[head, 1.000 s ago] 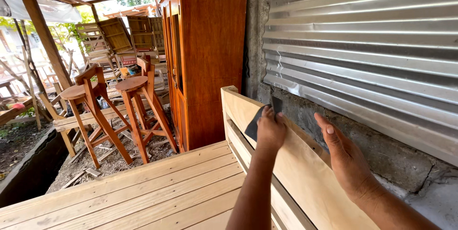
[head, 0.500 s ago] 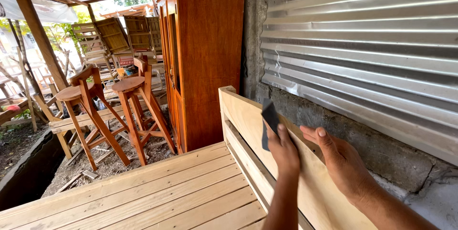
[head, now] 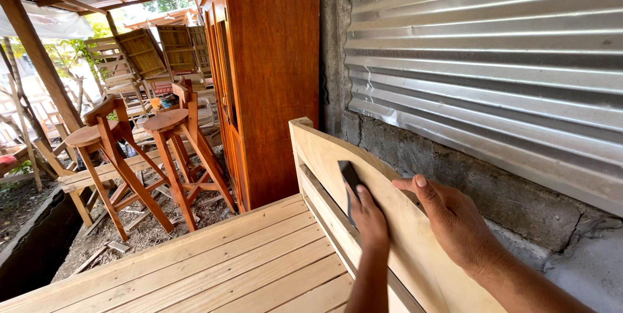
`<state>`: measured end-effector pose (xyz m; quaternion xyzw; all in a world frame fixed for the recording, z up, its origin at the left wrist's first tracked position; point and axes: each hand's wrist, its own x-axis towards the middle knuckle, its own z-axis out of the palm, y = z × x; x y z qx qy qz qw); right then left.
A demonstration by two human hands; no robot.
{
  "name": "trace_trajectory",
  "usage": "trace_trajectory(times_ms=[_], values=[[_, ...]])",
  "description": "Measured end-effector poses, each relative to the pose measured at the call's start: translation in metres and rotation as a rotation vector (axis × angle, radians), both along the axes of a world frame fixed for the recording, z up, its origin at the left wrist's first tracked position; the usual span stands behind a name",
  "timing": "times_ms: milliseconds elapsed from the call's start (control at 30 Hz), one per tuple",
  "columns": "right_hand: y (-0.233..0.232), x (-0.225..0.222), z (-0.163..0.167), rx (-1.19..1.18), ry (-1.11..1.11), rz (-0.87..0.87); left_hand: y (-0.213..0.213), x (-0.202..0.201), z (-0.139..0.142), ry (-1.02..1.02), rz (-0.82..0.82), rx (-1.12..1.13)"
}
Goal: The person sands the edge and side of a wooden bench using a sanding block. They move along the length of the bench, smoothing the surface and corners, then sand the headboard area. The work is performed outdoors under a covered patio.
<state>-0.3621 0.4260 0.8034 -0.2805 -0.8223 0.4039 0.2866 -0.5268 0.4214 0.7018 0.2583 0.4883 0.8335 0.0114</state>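
Note:
My left hand presses a dark sheet of sandpaper flat against the face of a pale, unfinished wooden backrest board. My right hand rests on the top edge of the same curved board, fingers spread over it, a short way right of the left hand. The board stands upright along the right side of a slatted wooden platform.
A tall brown wooden cabinet stands behind the board's far end. Two wooden bar stools stand on the dirt to the left, with stacked chairs beyond. A corrugated metal sheet over a concrete wall runs along the right.
My left hand with the sandpaper has slid along the board's face, first toward me and then slightly back. The right hand has shifted a little along the top edge.

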Motion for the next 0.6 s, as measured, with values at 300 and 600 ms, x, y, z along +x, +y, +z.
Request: trace_trajectory(times_ms=[300,600], values=[[0.006,-0.004,-0.010,0.129,0.037,0.035,0.010,0.067,-0.089,0.222,0.222,-0.190],[0.005,-0.003,-0.006,0.124,0.045,0.053,0.022,0.046,-0.098,-0.184,0.057,-0.103]])
